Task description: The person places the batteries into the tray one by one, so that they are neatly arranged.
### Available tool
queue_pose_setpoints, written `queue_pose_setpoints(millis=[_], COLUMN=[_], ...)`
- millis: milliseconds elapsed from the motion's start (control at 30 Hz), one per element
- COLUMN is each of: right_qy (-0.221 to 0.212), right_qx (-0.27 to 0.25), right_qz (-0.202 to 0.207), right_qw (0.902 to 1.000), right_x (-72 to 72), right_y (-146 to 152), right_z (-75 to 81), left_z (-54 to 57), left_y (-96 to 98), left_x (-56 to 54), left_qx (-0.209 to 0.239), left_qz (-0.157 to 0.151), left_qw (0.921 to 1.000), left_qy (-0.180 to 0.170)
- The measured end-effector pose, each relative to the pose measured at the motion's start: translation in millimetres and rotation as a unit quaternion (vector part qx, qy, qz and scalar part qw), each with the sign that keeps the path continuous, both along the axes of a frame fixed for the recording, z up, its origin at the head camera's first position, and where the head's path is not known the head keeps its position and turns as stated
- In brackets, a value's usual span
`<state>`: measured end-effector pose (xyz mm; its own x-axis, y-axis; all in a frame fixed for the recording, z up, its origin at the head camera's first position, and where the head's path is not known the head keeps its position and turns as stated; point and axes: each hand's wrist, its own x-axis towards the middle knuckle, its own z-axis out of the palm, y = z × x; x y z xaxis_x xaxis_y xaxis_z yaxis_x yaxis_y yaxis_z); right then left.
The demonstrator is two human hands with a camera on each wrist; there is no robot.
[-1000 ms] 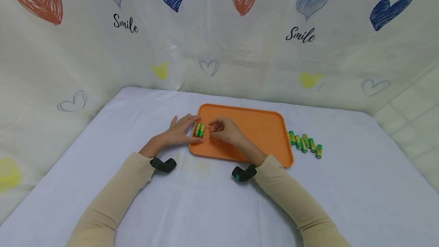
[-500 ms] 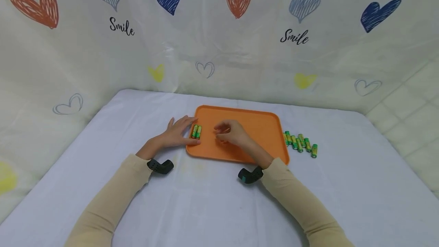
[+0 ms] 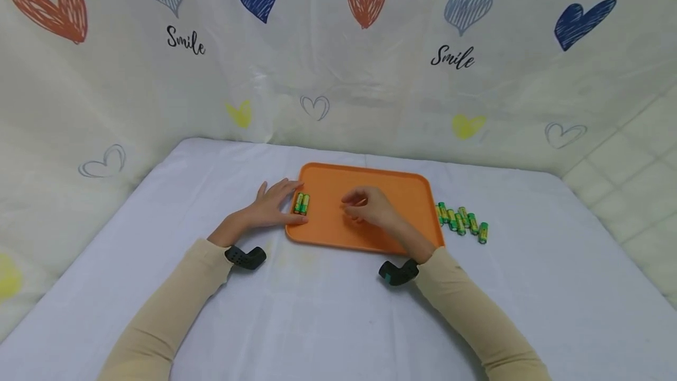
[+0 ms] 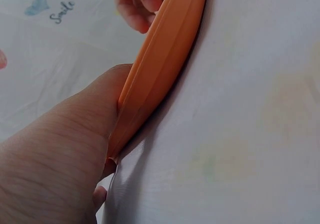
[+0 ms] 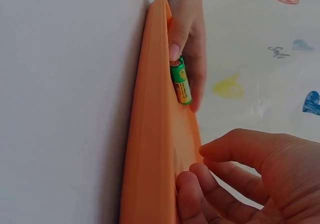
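Two green-and-yellow batteries [image 3: 302, 204] lie side by side at the left end of the orange tray [image 3: 370, 175]. My left hand [image 3: 267, 204] spans that end, thumb and fingers spread to either side of the pair. In the right wrist view its thumb is near the end of the visible battery [image 5: 181, 81]; contact is hard to tell. Over the middle of the tray, my right hand [image 3: 372, 204] hovers with loosely bent fingers and nothing visible in them. The left wrist view shows the tray's outer side [image 4: 165, 53] against my left hand [image 4: 60, 139].
Several more batteries [image 3: 461, 219] lie in a loose cluster on the white tablecloth [image 3: 328, 316], just off the tray's right edge. A cloth backdrop [image 3: 370, 75] with printed hearts rises behind the table.
My right hand has drawn away to the right from the two batteries. The left hand keeps its place at the tray's left end; the head view has shifted slightly.
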<state>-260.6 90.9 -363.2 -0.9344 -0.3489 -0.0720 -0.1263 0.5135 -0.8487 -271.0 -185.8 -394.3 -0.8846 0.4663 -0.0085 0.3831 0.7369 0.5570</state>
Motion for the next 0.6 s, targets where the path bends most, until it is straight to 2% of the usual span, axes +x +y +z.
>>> queue_pose_setpoints(millis=[200, 600], right_qy=[0.003, 0.003], right_qx=[0.003, 0.018], right_qz=[-0.008, -0.03], right_qw=[1.0, 0.9994], right_x=[-0.4, 5.0], right_y=[16, 35], right_z=[3.5, 7.6], left_z=[2.2, -2.3], left_y=[0.5, -0.2], left_x=[0.4, -2.2], left_qx=[0.001, -0.006], left_qz=[-0.001, 0.002], left_qw=[1.0, 1.0], left_qy=[0.001, 0.004])
